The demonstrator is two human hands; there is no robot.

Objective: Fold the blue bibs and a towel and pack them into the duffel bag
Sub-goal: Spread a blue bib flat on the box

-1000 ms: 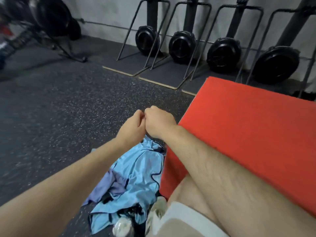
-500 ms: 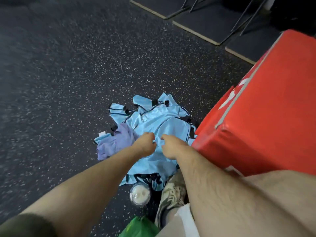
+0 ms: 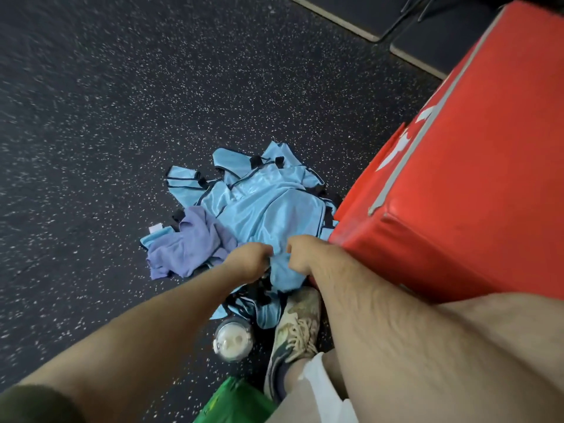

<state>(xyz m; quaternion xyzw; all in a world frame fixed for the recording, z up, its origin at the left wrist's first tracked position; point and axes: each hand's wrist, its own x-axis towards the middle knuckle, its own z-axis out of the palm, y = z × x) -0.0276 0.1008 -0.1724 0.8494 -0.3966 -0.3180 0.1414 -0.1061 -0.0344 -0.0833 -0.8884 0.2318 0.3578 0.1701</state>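
A light blue bib point(image 3: 276, 215) is gripped at its near edge by both hands, the left hand point(image 3: 248, 260) and right hand point(image 3: 305, 254) curled tight on the cloth, knuckles nearly touching. The rest of the bibs are heaped beyond the fingers on the floor point(image 3: 106, 117). A purple towel point(image 3: 189, 242) lies left of the left fingers; a red box point(image 3: 457, 193) stands right of the right fingers.

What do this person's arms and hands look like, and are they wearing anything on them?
Both forearms are bare and hairy, with no watch, glove or ring to be seen. The left hand and right hand are bare too. Only a dark olive sleeve shows at the upper left arm.
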